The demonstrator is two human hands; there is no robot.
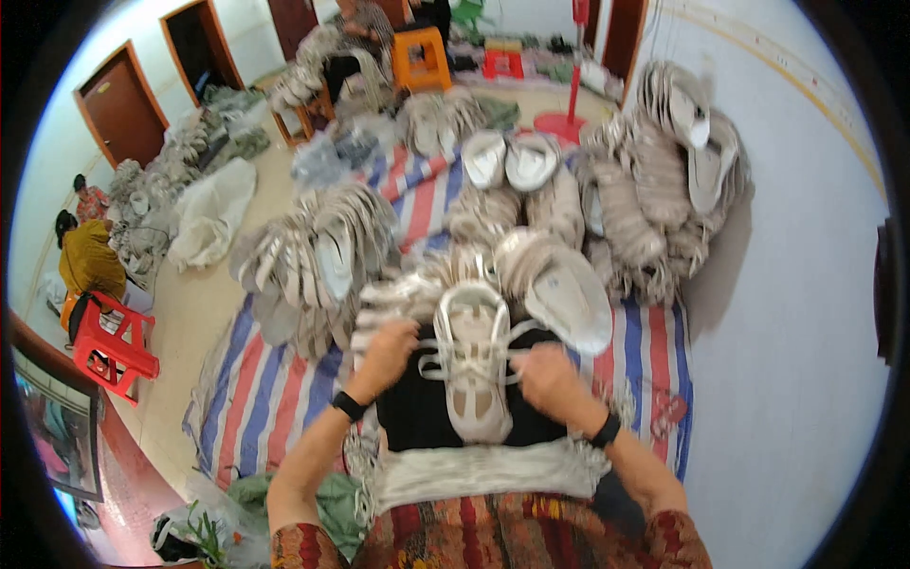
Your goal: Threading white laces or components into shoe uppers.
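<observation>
A beige shoe upper (pixel 477 403) lies on a black cloth (pixel 408 417) over my lap, its toe toward me. A pale shoelace (pixel 474 353) criscrosses its front, and loops stand out at both sides. My left hand (pixel 384 358) is closed around the lace at the left of the upper. At the right, my right hand (pixel 556 379) is closed on the lace too, fingers slightly blurred. Nearer my body lies a thick bundle of white laces (pixel 483 471).
Stacked uppers (pixel 322 247) stand ahead on a striped sheet (pixel 256 379), with a taller pile (pixel 654 190) at the right against a white wall (pixel 787 379). A red stool (pixel 114 346) is at the left. Other people (pixel 93 256) sit farther off.
</observation>
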